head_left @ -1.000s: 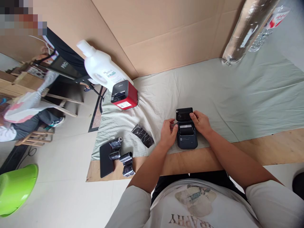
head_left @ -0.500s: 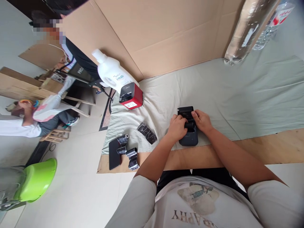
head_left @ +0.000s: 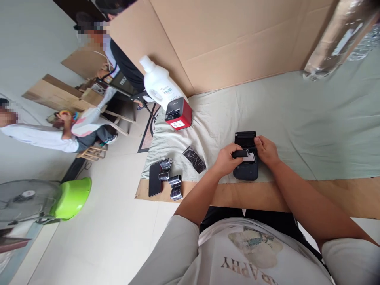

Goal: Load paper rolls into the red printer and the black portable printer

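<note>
In front of me on the cloth lies a small dark printer (head_left: 246, 173) with its lid raised. My left hand (head_left: 228, 159) pinches a black ribbon roll (head_left: 240, 153) over the open bay. A pale roll core (head_left: 249, 158) shows beside it; whether the two are joined I cannot tell. My right hand (head_left: 266, 150) grips the printer's right side by the lid hinge, thumb on the edge. To the left lie a dark phone (head_left: 154, 180), shiny black ribbon pieces on small cores (head_left: 175, 187) and a flat black wrapper (head_left: 194, 160).
Behind the wrapper stand a red and black box-shaped device (head_left: 179, 113) and a white jug (head_left: 163, 84). A cardboard panel (head_left: 231, 43) borders the far side, with a plastic-wrapped package (head_left: 331, 43) at right. Other people sit at the left, near a green basin (head_left: 74, 200).
My left hand has lifted the black roll up and leftward from the printer's bay, and the pale core now shows. My right hand stays on the printer. The whole view has shifted.
</note>
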Demonstrator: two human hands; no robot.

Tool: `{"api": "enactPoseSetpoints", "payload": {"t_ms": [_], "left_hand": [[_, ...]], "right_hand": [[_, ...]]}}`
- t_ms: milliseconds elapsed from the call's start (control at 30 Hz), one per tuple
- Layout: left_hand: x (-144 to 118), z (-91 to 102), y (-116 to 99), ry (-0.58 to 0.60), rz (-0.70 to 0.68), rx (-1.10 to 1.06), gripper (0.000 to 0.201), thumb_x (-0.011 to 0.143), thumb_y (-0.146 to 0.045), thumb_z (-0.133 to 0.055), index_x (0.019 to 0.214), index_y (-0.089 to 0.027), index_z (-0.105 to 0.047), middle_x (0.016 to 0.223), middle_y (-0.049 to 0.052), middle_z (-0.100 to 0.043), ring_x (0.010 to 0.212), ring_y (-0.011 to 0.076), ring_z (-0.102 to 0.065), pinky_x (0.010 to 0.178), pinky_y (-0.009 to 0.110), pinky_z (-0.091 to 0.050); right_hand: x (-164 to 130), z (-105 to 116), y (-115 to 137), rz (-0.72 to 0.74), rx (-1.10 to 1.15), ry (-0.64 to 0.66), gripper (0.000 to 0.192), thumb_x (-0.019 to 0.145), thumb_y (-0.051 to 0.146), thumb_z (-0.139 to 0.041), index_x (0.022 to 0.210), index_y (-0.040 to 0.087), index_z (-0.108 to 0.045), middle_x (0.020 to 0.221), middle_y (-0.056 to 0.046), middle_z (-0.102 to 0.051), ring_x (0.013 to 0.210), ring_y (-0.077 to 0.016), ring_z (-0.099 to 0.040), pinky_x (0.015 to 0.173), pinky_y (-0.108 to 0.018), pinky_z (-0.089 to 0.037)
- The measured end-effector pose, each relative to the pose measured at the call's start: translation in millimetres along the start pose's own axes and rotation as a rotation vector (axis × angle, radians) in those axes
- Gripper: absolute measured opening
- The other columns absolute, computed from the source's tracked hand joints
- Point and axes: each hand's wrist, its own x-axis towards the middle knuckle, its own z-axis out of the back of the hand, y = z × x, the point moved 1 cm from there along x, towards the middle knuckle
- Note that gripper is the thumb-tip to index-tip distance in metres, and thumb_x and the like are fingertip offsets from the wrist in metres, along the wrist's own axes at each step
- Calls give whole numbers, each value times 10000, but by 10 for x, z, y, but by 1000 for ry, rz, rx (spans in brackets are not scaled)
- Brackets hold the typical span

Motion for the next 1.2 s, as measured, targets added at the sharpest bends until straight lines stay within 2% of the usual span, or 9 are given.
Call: {"api": "enactPoseSetpoints", "payload": {"t_ms": [133, 367, 467, 633, 700, 800, 900, 1033, 1200], "left_hand": [[-284, 290, 107, -43, 50, 30, 189, 704, -72, -593, 841, -183, -660, 908, 31, -699, 870, 175, -652, 824, 306, -513], [-936, 1100, 551, -204, 105, 271, 217, 689, -76, -541, 835, -186, -658, 898, 45, -684, 871, 188, -647, 820, 322, -515], [-1180, 1261, 689, -150, 187, 400, 235, 666, -66, -551, 822, -192, -674, 938, 67, -692, 938, 217, -650, 877, 363, -524], [-1452, 1477, 700, 124, 221, 317, 298, 686, -248, -746, 982, -217, -724, 1140, 104, -686, 1129, 272, -626, 1007, 418, -499], [-1510, 1655, 692, 95, 252, 277, 345, 736, -326, -725, 1062, -215, -711, 1185, 111, -680, 1156, 270, -619, 1026, 413, -490], [-1553, 1901, 757, -13, 343, 425, 340, 766, -249, -622, 1094, -213, -705, 1211, 104, -681, 1188, 283, -593, 1054, 437, -461], [-1545, 1933, 904, 65, 418, 649, 409, 685, -137, -593, 1064, -215, -725, 1170, 92, -705, 1192, 325, -567, 1071, 489, -423], [-1488, 1744, 1060, 145, 471, 744, 422, 636, -75, -574, 1010, -196, -727, 1054, 91, -730, 1063, 307, -610, 978, 442, -478], [-1470, 1775, 883, 69, 530, 662, 384, 615, -141, -598, 983, -195, -693, 991, 82, -709, 1007, 291, -630, 927, 424, -502]], "right_hand": [[-8, -3, -10, -5, 3, -9, 716, 871, 828, -136, 710, 243, -516, 663, -62, -606, 666, -210, -522, 599, -323, -348], [-11, 16, 19, -27, -18, 9, 725, 855, 845, -116, 697, 247, -495, 642, -60, -580, 648, -215, -516, 597, -332, -348], [-6, 17, 19, -14, -26, 1, 713, 864, 836, -128, 697, 247, -493, 624, -55, -564, 638, -214, -506, 584, -328, -334], [-13, 14, 12, -14, -24, -5, 705, 874, 823, -140, 711, 246, -511, 622, -51, -555, 640, -213, -504, 585, -329, -331], [-16, 10, 4, -23, -26, 3, 705, 874, 820, -142, 713, 244, -513, 623, -51, -548, 643, -215, -503, 589, -331, -329], [-14, 2, -19, -25, -22, -12, 695, 877, 813, -159, 717, 242, -521, 621, -49, -536, 646, -218, -497, 599, -337, -326], [-7, -6, -43, -21, -21, -25, 675, 882, 804, -185, 712, 249, -530, 629, -57, -545, 649, -224, -500, 606, -349, -327], [0, -4, -46, -29, -34, -8, 666, 879, 802, -185, 707, 252, -519, 637, -63, -549, 656, -231, -503, 609, -355, -329], [-5, 1, -21, -37, -17, 1, 653, 885, 792, -199, 708, 249, -517, 636, -60, -557, 649, -223, -504, 596, -347, -329]]}}
